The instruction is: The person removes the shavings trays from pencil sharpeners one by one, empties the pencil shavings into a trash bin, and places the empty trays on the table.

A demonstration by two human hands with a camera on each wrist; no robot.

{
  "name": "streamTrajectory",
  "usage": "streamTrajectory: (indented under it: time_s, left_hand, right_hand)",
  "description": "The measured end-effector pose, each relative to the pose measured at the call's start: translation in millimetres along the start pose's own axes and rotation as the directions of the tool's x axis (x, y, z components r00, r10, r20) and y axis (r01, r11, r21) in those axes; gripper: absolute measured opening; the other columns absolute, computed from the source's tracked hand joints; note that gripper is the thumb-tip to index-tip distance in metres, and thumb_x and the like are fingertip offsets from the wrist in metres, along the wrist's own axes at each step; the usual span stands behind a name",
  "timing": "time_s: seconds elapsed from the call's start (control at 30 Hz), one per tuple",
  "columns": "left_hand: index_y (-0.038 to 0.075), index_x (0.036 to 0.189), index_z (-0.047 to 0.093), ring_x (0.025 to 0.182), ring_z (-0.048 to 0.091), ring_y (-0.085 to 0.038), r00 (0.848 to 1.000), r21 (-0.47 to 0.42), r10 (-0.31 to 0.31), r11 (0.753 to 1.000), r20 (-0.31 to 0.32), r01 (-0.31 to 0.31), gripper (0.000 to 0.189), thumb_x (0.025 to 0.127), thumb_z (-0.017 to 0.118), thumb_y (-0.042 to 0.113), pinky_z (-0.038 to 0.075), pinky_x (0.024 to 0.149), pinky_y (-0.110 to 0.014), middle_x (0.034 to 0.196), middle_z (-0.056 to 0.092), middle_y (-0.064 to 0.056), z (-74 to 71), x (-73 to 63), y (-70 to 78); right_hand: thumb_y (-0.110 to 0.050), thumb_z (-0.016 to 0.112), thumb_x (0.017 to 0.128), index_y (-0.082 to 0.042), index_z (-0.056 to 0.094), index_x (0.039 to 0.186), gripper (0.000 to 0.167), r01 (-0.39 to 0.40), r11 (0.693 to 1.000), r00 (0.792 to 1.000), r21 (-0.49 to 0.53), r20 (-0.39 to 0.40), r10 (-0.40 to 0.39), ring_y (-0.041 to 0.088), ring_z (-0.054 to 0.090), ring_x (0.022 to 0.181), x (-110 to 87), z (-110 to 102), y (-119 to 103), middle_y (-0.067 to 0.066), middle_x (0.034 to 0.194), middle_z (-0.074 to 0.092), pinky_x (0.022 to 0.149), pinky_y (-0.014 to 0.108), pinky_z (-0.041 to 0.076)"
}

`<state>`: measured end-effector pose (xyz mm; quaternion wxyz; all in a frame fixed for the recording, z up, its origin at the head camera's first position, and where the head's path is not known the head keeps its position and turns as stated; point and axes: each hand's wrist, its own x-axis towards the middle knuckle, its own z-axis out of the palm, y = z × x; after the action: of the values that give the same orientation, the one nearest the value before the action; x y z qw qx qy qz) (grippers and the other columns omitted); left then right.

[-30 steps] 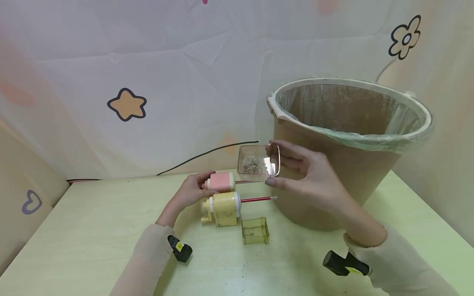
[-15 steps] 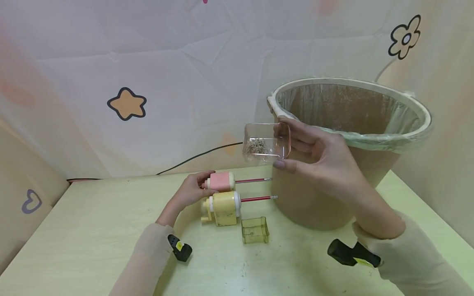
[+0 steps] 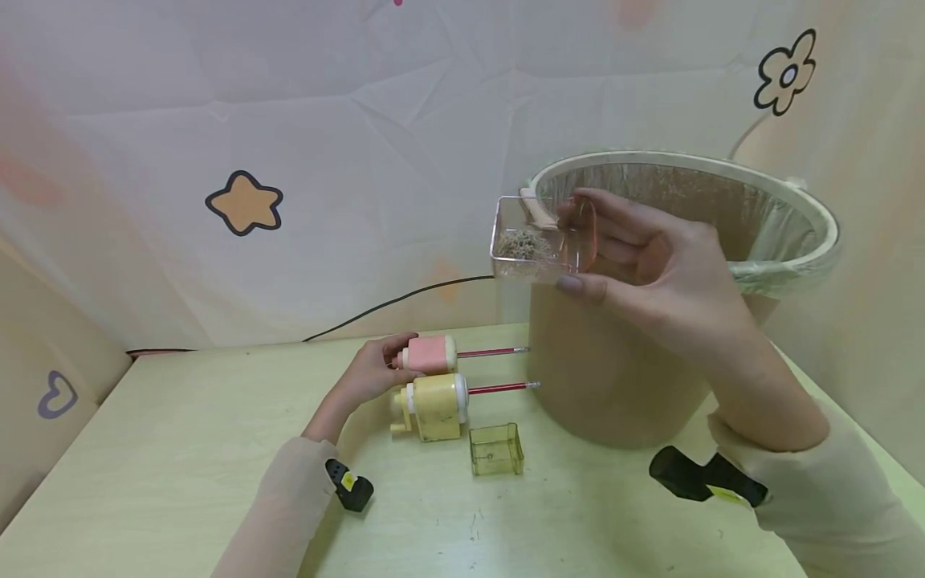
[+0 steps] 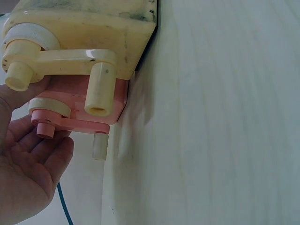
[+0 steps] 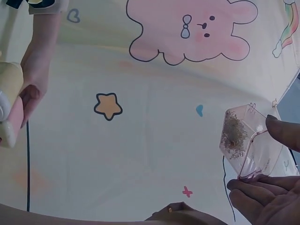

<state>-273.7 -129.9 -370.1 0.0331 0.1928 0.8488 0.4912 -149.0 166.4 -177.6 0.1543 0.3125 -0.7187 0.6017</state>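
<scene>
- The pink box is up in the air, in front of the left edge of the bin. It is see-through, with a small heap of shavings inside.
- The right hand pinches the box between its thumb and fingers. It covers part of the bin's rim.
- The left hand holds the pink sharpener by its crank end, thumb on the near side.
- The yellow sharpener stands just in front of the pink one and hides its lower part.
- A red pencil sticks out of the yellow sharpener, and another red one out of the pink. Both point at the bin.
- The yellow box sits on the table near the yellow sharpener.
- The table is pale green, with little dark specks near the front.
- The big brown bin stands on the right, lined with a clear bag.
- Behind hangs a creased pale cloth, with an orange star and a flower.
</scene>
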Motion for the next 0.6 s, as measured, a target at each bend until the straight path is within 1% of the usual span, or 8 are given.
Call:
streamTrajectory:
  time_s: [0.23,0.37,0.6]
  left_hand:
    - [-0.008,0.131,0.042,0.101,0.054,-0.025,1.0,0.016,0.007,1.0,-0.001,-0.007,0.06,0.078,0.069,0.003,0.046,0.081,-0.029,0.129,0.049,-0.022,-0.6,0.0,0.2]
    - [-0.008,0.131,0.042,0.099,0.054,-0.024,1.0,0.019,0.006,1.0,-0.002,-0.006,0.06,0.078,0.07,0.003,0.046,0.08,-0.029,0.129,0.049,-0.022,-0.3,0.0,0.1]
    - [-0.007,0.13,0.043,0.097,0.053,-0.023,1.0,0.017,0.006,1.0,-0.003,-0.006,0.06,0.078,0.07,0.004,0.046,0.078,-0.028,0.128,0.05,-0.022,-0.1,-0.3,-0.7]
  right_hand:
    - [0.014,0.067,0.073,-0.001,0.049,0.129,0.061,0.016,1.0,0.999,0.026,-0.048,-0.015,0.016,0.059,0.105,2.4,-17,-2,0.014,0.123,0.057,0.083,0.022,0.047]
    - [0.015,0.067,0.072,-0.002,0.05,0.129,0.061,-0.005,0.999,0.996,0.051,-0.092,0.01,0.015,0.06,0.104,2.8,-25,-7,0.011,0.122,0.058,0.083,0.021,0.046]
    - [0.013,0.068,0.072,-0.002,0.052,0.127,0.059,-0.049,0.997,0.985,0.057,-0.162,0.058,0.017,0.06,0.104,1.6,-37,-15,0.014,0.12,0.059,0.082,0.018,0.046]
